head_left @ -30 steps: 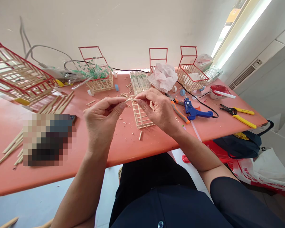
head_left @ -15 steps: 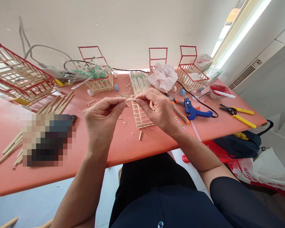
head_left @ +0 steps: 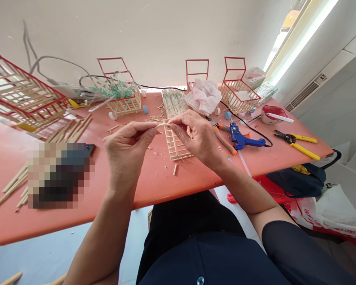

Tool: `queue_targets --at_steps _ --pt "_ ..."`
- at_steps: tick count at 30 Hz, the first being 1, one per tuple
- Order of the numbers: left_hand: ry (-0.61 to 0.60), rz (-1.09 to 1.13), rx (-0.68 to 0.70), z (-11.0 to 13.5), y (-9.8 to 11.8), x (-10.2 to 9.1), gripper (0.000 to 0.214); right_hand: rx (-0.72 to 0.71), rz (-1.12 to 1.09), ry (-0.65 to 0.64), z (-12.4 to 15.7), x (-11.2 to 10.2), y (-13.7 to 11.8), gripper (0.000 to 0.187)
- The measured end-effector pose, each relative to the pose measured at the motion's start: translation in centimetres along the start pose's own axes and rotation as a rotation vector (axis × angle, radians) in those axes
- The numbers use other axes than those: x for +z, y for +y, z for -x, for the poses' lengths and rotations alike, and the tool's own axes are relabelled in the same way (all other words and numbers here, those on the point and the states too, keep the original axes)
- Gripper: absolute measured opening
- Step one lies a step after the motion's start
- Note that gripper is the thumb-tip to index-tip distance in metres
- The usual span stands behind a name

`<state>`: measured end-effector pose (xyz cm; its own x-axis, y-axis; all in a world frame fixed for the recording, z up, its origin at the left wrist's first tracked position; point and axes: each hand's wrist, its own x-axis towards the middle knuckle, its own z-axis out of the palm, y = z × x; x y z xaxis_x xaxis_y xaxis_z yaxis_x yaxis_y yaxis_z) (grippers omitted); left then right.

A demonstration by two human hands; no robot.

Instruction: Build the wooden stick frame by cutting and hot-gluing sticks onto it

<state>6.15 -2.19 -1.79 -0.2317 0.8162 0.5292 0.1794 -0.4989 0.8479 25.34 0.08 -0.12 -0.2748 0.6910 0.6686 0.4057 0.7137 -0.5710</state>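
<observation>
A short wooden stick spans the gap between my two hands, above the table. My left hand pinches its left end between thumb and fingertips. On the other end, my right hand is closed in a similar pinch, its fingers covering part of the stick. Below and behind the right hand lies a small lattice frame of wooden sticks, partly hidden by that hand. A loose cut piece of stick rests just in front of the frame.
A blue glue gun, orange-handled pliers and yellow-handled pliers lie to the right. Small stick carts with red handles stand along the wall. Loose sticks and a blurred dark object lie at left on the orange table.
</observation>
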Motion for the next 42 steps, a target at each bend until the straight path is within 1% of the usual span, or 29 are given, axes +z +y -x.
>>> queue_targets --at_steps 4,19,30,42 --pt "0.003 -0.005 0.01 0.02 0.08 0.03 0.011 -0.018 -0.004 0.009 0.01 0.0 0.03 0.025" --pt "-0.001 -0.026 0.024 0.04 0.27 -0.04 0.011 -0.01 0.013 -0.004 0.08 0.14 0.1 0.025" --pt "-0.003 -0.042 0.004 -0.04 0.15 -0.05 0.011 -0.037 0.015 0.013 -0.03 0.21 0.27 0.025" --pt "-0.001 -0.037 0.017 -0.04 0.05 -0.08 0.01 -0.036 0.029 0.007 0.05 0.29 0.26 0.025"
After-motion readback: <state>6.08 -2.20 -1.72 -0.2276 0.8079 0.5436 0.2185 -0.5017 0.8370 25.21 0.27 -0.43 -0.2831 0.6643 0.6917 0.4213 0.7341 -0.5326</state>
